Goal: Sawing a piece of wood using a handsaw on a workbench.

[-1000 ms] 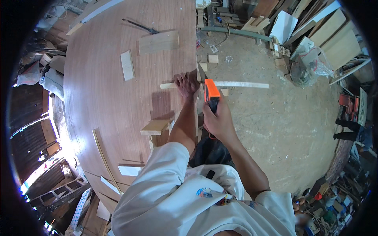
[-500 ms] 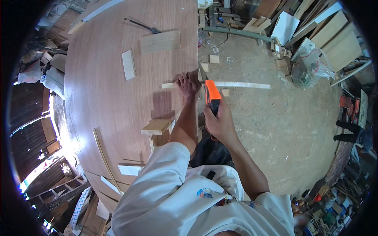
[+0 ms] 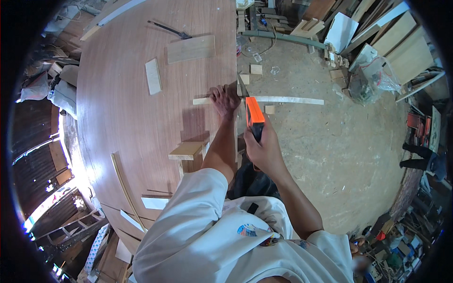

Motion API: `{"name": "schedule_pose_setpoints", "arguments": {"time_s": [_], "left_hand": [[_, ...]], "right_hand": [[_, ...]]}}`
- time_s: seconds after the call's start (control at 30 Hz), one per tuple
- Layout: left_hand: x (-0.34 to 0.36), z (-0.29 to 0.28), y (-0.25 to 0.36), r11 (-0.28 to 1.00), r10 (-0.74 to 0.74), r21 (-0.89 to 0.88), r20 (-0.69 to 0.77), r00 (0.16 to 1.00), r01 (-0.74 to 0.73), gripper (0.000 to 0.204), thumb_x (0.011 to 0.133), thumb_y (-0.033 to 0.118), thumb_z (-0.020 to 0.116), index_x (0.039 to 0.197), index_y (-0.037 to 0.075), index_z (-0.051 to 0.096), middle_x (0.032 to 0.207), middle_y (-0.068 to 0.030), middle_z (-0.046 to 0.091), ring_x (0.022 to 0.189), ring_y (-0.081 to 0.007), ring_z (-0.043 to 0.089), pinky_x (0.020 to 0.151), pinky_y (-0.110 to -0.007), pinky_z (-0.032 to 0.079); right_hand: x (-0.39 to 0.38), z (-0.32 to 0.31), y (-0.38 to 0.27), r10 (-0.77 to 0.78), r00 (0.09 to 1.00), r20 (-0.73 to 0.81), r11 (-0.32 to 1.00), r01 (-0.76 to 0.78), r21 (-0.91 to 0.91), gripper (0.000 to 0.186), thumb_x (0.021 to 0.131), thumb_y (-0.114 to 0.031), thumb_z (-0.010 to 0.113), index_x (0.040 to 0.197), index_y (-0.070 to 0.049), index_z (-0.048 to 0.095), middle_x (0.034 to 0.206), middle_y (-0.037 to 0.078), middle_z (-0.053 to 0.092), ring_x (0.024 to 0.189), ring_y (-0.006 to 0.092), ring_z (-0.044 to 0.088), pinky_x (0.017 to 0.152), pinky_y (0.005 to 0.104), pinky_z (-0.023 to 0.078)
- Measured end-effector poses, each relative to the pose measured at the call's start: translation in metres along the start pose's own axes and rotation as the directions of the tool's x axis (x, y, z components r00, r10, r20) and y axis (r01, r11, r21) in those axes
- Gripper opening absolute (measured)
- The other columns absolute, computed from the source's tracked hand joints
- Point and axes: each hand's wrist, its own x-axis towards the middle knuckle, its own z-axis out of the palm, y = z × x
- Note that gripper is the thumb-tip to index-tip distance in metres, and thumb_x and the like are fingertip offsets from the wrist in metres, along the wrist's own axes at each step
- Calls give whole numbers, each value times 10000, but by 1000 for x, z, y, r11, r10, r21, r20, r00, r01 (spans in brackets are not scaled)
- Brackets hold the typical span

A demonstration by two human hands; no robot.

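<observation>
My left hand (image 3: 224, 100) presses down on a thin pale wooden strip (image 3: 295, 100), its fingers curled over it near the table's right edge. The strip lies across that edge, with a short end on the table and a longer length sticking out over the floor. My right hand (image 3: 262, 146) is wrapped round the dark handle of a hand saw (image 3: 255, 111) with an orange part. Its narrow blade points away from me, crossing the strip just beside the table edge, close to my left hand. Where the teeth meet the wood is too small to make out.
On the wood-grain table (image 3: 122, 108) lie a flat board (image 3: 191, 49), a small pale block (image 3: 153, 76), a black clamp-like tool (image 3: 172, 31) and a wooden piece (image 3: 188, 150) by my left forearm. Offcuts (image 3: 255, 70) dot the floor. Boards (image 3: 401, 42) lean at far right.
The saw and my right hand have shifted only very slightly. My left hand and the strip stay in place.
</observation>
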Motion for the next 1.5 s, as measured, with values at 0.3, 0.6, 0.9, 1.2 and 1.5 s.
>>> {"name": "schedule_pose_setpoints", "arguments": {"time_s": [0.3, 0.6, 0.9, 1.2, 1.5], "left_hand": [[9, 7, 7, 999, -1, 53, 38, 999, -1, 355, 780, 340, 521, 1015, 85, 598, 990, -129, 531, 1008, -315, 488, 843, -439, 354], [8, -3, 10, 992, -91, -68, 239, 967, 110, 321, 788, 315, 551, 1003, 79, 579, 973, -141, 532, 1035, -347, 474, 826, -441, 341], [19, -17, 18, 989, -141, 1, 340, 930, 150, 313, 780, 296, 537, 975, 53, 565, 997, -145, 521, 1009, -305, 482, 859, -434, 345], [26, -30, 22, 987, -148, -12, 340, 929, 162, 314, 783, 272, 522, 1004, 55, 571, 994, -135, 526, 983, -297, 487, 865, -428, 336], [20, -27, 22, 991, -126, -4, 313, 941, 134, 313, 801, 287, 522, 994, 47, 581, 988, -141, 530, 994, -296, 494, 875, -432, 339]], "right_hand": [[48, 20, 50, -148, 984, -101, 988, 143, -58, 181, 859, -42, 529, 1025, 11, 481, 700, 61, 487, 627, 137, 497, 559, 318, 420], [-9, -4, -6, -36, 999, -21, 997, 38, 70, 203, 893, -59, 530, 1075, 20, 488, 725, 29, 488, 645, 89, 461, 587, 281, 413], [99, -2, 5, 244, 959, 140, 947, -267, 180, 165, 891, -79, 520, 1033, -26, 454, 615, 32, 467, 443, 115, 458, 413, 315, 413], [97, -32, -41, 302, 917, 261, 801, -392, 451, 190, 862, -86, 613, 949, -51, 448, 690, 41, 478, 507, 108, 467, 428, 305, 418], [74, -28, -35, 258, 936, 238, 856, -336, 393, 208, 883, -95, 586, 986, -34, 416, 653, 36, 449, 486, 106, 461, 407, 304, 410]]}}
